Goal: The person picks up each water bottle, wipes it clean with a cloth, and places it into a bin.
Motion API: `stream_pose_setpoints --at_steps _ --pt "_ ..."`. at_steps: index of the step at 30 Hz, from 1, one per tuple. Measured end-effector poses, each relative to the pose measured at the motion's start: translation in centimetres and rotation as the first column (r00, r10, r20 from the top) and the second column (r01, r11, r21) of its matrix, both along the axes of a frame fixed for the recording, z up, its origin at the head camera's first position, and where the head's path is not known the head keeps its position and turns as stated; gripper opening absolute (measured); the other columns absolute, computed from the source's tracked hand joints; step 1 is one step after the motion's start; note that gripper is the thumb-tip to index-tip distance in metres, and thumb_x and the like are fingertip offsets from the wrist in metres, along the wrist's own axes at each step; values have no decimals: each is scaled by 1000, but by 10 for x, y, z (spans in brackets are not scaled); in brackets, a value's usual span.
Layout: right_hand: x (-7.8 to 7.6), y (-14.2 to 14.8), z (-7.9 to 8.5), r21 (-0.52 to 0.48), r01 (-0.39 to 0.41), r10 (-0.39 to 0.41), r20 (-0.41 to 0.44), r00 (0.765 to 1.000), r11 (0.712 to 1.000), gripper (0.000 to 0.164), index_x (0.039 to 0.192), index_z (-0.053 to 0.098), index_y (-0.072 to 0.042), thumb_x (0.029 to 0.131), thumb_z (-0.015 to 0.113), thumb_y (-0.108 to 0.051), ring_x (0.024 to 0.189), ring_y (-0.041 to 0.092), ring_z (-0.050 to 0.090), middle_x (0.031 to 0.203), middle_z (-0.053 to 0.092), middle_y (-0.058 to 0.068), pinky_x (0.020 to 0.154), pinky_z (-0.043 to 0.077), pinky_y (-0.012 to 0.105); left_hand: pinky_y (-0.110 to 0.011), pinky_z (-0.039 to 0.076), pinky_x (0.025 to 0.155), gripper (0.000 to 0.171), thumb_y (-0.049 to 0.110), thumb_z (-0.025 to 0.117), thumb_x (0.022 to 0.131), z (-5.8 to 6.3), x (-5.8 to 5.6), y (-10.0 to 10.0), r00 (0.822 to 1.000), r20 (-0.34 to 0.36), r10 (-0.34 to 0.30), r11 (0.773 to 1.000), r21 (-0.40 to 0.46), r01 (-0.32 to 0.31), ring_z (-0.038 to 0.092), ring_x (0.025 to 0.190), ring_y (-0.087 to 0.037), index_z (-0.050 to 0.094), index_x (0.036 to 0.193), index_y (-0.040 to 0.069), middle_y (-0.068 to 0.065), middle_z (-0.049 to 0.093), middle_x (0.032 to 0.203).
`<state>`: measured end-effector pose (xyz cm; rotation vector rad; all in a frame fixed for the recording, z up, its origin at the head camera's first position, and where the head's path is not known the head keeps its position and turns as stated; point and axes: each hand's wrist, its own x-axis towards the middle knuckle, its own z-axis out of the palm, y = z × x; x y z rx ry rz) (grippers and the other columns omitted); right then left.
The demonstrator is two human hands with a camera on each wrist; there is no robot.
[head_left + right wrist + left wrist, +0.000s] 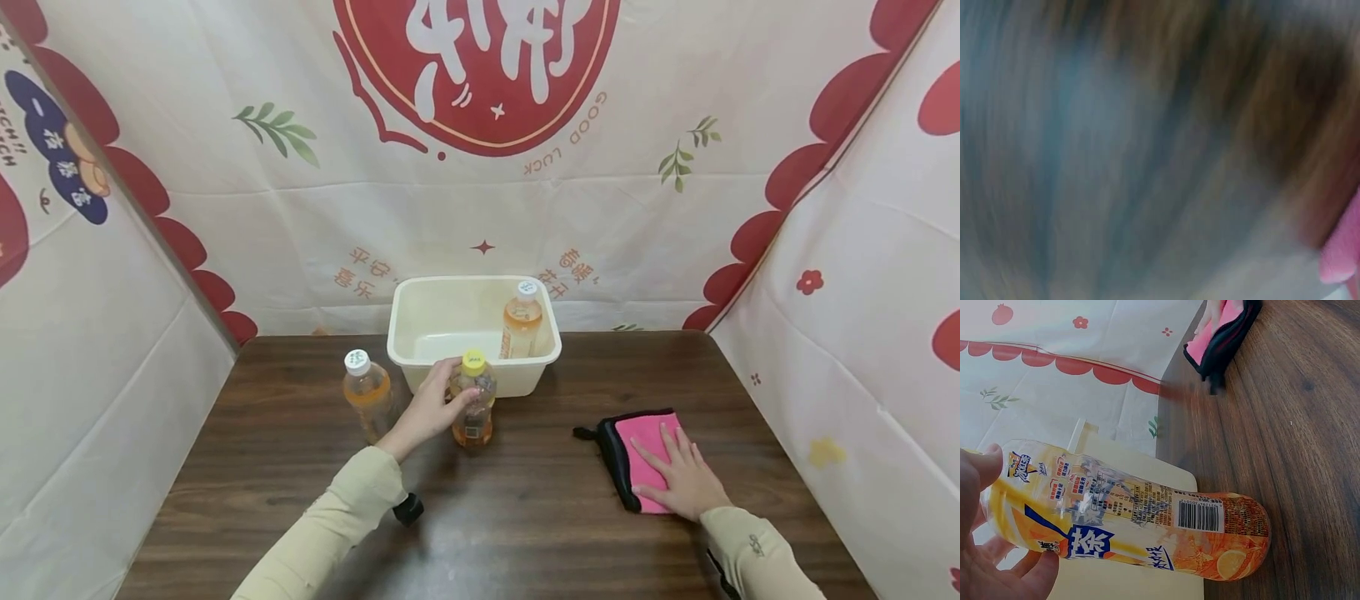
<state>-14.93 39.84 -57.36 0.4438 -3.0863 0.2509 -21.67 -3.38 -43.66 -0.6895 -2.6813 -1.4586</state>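
My left hand point(433, 408) holds a clear drink bottle with a yellow cap point(474, 417) near its top, thumb on one side and fingers round the other. Upright in the head view, the bottle is in front of the cream tub. Its orange and yellow label point(1129, 512) with a barcode fills the left wrist view. On the right of the table, my right hand point(686, 479) rests flat, fingers spread, on a pink cloth pouch with black edging point(626, 446). The right wrist view is badly blurred; only a pink patch point(1342, 250) stands out at its edge.
A cream plastic tub point(427, 321) stands at the table's back edge, with a white-capped bottle point(521, 325) upright inside. Another white-capped bottle point(366, 393) is on the dark wooden table point(525, 533), left of my left hand. Printed cloth walls point(480, 208) enclose the back and sides.
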Motion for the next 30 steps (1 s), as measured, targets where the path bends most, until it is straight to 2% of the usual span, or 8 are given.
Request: stream_pose_setpoints --at_steps 4,9,14,19,23,26,28,30 --pt "-6 -4 -1 -9 80 -80 -1 997 997 69 140 35 -21 84 49 -59 133 46 7 144 16 29 99 15 64 -43 46 87 53 31 58 88 1 0 -3 1000 4 6 1000 -5 -6 48 112 -31 39 130 4 -16 43 124" --pt "-12 -11 -3 -52 121 -123 -44 991 991 65 129 48 -3 87 50 -52 130 47 13 139 26 32 98 18 65 -43 46 88 53 30 58 88 3 -2 -6 1000 25 14 1000 -2 -14 48 113 -29 39 130 4 -15 44 124" --pt "-17 -17 -4 -141 179 -191 -77 978 974 59 124 53 2 88 53 -45 130 46 17 136 33 31 96 17 66 -43 46 87 54 30 59 87 1 -2 -8 1000 24 16 1000 3 -16 48 112 -29 39 130 3 -16 45 123" --pt "-18 -21 -3 -231 220 -236 -47 971 948 54 121 53 5 89 54 -39 131 46 16 135 33 32 97 15 66 -45 45 88 52 29 60 87 -2 -2 -8 999 33 14 999 47 -15 47 113 -31 41 128 3 -17 45 122" --pt "-12 -24 3 -311 248 -257 13 966 917 52 119 52 10 90 54 -33 129 48 18 131 35 36 98 13 66 -46 44 89 51 28 60 87 -4 -2 -7 998 58 -3 997 82 -2 46 114 -31 41 128 4 -15 45 122" --pt "-7 -25 12 -365 299 -299 56 952 882 54 119 51 12 91 52 -35 127 49 23 130 36 36 99 16 64 -45 44 90 52 28 61 86 -4 -2 -4 998 70 -6 997 83 0 46 114 -30 41 129 5 -15 46 122" --pt "-6 -25 19 -402 328 -342 39 939 855 52 116 53 11 91 52 -34 123 50 30 129 38 35 97 22 62 -45 44 90 53 28 61 86 -3 -4 -3 997 77 -7 997 80 1 46 114 -29 41 129 6 -14 46 122" --pt "-6 -26 26 -459 341 -390 -14 921 820 42 102 61 9 90 55 -32 117 50 37 127 42 34 94 29 59 -44 44 90 53 28 61 86 -3 -6 0 997 74 -9 997 73 3 46 115 -29 41 129 5 -14 46 122"
